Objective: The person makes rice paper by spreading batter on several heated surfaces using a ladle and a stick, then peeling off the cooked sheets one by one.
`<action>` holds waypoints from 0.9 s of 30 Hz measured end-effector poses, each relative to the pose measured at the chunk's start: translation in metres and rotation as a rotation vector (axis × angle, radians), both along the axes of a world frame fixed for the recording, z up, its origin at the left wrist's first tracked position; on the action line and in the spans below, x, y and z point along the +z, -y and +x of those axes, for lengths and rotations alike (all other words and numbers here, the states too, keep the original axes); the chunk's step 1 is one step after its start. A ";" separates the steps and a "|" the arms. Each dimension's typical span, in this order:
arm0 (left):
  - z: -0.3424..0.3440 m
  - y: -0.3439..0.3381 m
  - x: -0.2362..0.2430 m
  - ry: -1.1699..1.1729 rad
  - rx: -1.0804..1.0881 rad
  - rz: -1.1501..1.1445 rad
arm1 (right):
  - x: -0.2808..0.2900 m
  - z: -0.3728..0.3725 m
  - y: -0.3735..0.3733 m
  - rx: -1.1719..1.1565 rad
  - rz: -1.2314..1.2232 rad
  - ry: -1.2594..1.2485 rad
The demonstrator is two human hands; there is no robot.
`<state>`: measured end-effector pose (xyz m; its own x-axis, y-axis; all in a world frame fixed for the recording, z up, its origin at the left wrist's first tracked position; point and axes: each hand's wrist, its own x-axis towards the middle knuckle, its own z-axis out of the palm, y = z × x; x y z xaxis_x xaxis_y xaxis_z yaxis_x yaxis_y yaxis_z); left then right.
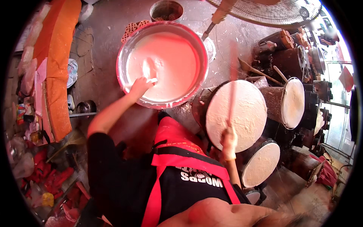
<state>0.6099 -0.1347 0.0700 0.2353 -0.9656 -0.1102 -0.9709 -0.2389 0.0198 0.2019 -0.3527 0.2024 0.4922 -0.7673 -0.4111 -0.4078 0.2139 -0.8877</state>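
Observation:
In the head view, a large red-rimmed basin (pixel 120 64) holds pale pinkish liquid (pixel 170 56). My left hand (pixel 140 86) reaches over its near-left rim, closed around a white scoop (pixel 147 69) that dips into the liquid; its exact shape is unclear. My right hand (pixel 229 142) grips a long reddish stick (pixel 233 94), upright in the picture and blurred toward its far end. The stick lies across or just above a round white, powder-crusted top (pixel 251 109) of a drum beside the basin; whether it touches cannot be told.
A standing fan (pixel 264 11) is at the top. A metal pot (pixel 166 7) and perforated bricks (pixel 130 30) sit behind the basin. More powdered drums (pixel 261 164) and dark cylinders (pixel 283 62) crowd the right. An orange-covered bench (pixel 60 94) and red clutter (pixel 45 170) line the left.

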 end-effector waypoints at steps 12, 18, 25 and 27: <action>0.016 0.087 -0.071 -2.466 1.519 -0.502 | -0.142 0.252 -0.071 0.697 -0.482 -0.468; -0.023 0.118 0.052 -2.794 1.393 -0.945 | -0.076 0.158 -0.079 0.665 -0.474 -0.360; -0.054 0.098 0.214 -2.547 0.975 -1.024 | -0.013 0.080 -0.074 0.656 -0.573 -0.023; -0.067 0.085 0.275 -2.459 0.982 -0.979 | 0.007 0.068 -0.070 0.662 -0.612 0.011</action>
<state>0.5433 -0.2193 0.3447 0.5014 -0.7013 -0.5068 0.8619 0.3535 0.3636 0.2697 -0.2828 0.2091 0.9127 -0.4084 -0.0165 -0.2706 -0.5733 -0.7734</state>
